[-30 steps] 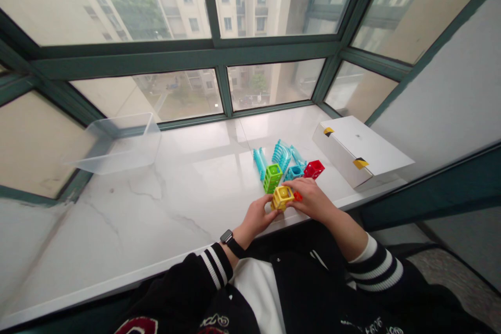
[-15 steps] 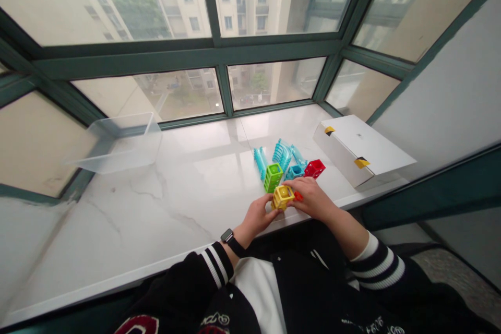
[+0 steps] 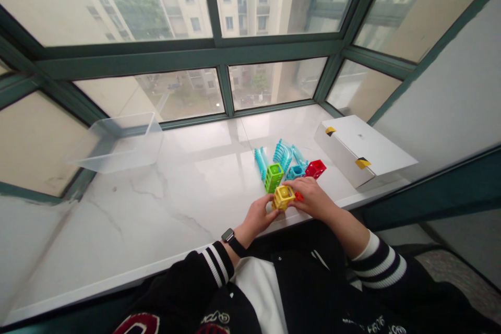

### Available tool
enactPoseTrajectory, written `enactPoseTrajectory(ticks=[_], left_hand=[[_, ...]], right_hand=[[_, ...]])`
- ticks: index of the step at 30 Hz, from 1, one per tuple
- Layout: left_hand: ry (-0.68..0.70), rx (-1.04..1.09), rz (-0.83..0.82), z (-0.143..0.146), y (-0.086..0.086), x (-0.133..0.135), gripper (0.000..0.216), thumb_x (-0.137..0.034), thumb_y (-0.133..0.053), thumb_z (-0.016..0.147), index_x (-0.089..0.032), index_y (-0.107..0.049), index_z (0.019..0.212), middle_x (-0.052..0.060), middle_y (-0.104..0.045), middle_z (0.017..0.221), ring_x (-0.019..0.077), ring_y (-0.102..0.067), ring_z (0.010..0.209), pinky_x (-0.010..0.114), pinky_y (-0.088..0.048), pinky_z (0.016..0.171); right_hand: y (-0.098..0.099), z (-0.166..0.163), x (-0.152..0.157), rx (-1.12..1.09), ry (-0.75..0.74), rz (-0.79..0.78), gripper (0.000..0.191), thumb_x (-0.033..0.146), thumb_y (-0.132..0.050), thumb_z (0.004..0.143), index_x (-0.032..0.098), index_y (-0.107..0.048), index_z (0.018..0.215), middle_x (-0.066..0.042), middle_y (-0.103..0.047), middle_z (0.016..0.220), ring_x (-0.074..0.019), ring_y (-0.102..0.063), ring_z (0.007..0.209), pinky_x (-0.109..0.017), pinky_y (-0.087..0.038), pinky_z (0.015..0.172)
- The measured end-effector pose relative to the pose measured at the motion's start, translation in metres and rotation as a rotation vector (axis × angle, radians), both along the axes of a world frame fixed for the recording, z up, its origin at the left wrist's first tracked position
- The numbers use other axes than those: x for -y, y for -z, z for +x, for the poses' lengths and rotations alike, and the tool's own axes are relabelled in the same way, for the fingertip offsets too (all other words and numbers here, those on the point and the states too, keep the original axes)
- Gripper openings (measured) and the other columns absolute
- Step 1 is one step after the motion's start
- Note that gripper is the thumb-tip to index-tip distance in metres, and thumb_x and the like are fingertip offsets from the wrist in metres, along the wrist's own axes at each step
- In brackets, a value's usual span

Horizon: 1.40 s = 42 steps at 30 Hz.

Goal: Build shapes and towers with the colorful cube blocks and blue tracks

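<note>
Near the front edge of the sill, a yellow toy block [image 3: 283,197] with open sides is held between both hands. My left hand [image 3: 260,215] grips its left side with fingers and thumb. My right hand [image 3: 310,195] closes on its right side, and a small red piece [image 3: 299,196] shows by those fingers, partly hidden. Just behind stand a green block [image 3: 273,177], a blue block [image 3: 295,172] and a red block [image 3: 315,169]. Clear turquoise track pieces [image 3: 282,153] lie behind them, some curved and ribbed.
A clear plastic bin [image 3: 129,159] sits at the left on the white marble sill [image 3: 188,177]. At the right is a white box [image 3: 366,146] with yellow-black tabs. Green-framed windows [image 3: 223,88] rise behind the sill.
Almost nothing differs. Both hands keep their hold on the yellow block, and the whole view has shifted very slightly.
</note>
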<state>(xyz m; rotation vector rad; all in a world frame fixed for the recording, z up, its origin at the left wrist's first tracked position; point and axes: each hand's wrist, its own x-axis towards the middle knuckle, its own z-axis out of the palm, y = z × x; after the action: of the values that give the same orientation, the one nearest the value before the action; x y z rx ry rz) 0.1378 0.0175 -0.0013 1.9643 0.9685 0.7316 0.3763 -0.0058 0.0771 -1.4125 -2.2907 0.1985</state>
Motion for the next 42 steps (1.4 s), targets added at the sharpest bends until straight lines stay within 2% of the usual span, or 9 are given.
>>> enactPoseTrajectory(ticks=[15, 33, 38, 42], left_hand=[[0.012, 0.006, -0.006, 0.000, -0.001, 0.000, 0.038, -0.037, -0.076, 0.089, -0.025, -0.068, 0.124, 0.006, -0.077, 0.123, 0.0273, -0.073, 0.112, 0.041, -0.056, 0.100], [0.006, 0.001, 0.017, 0.000, 0.000, 0.000, 0.038, -0.039, -0.076, 0.090, -0.025, -0.068, 0.125, 0.007, -0.077, 0.123, 0.0274, -0.073, 0.112, 0.041, -0.057, 0.100], [0.021, -0.017, 0.036, -0.002, 0.007, -0.002, 0.043, -0.040, -0.077, 0.090, -0.025, -0.066, 0.129, 0.008, -0.076, 0.128, 0.0286, -0.072, 0.116, 0.044, -0.057, 0.103], [0.018, -0.040, 0.121, -0.026, 0.018, -0.009, 0.056, -0.047, -0.078, 0.090, -0.024, -0.061, 0.138, 0.011, -0.071, 0.138, 0.0303, -0.068, 0.127, 0.049, -0.053, 0.111]], right_hand=[[-0.006, 0.000, -0.005, 0.042, -0.017, -0.048, 0.059, 0.032, -0.088, 0.082, 0.025, -0.066, 0.136, -0.012, -0.075, 0.119, -0.0329, -0.066, 0.114, -0.048, -0.047, 0.100], [-0.014, 0.002, -0.016, 0.047, -0.110, -0.099, 0.058, 0.028, -0.090, 0.078, 0.022, -0.066, 0.130, -0.011, -0.075, 0.121, -0.0319, -0.068, 0.112, -0.048, -0.046, 0.101], [-0.011, 0.002, -0.014, 0.042, -0.088, -0.104, 0.059, 0.029, -0.090, 0.078, 0.022, -0.066, 0.132, -0.011, -0.074, 0.123, -0.0322, -0.066, 0.115, -0.048, -0.046, 0.103], [-0.009, 0.002, -0.013, 0.048, -0.081, -0.109, 0.061, 0.029, -0.089, 0.079, 0.022, -0.065, 0.135, -0.012, -0.073, 0.123, -0.0325, -0.065, 0.115, -0.049, -0.046, 0.104]])
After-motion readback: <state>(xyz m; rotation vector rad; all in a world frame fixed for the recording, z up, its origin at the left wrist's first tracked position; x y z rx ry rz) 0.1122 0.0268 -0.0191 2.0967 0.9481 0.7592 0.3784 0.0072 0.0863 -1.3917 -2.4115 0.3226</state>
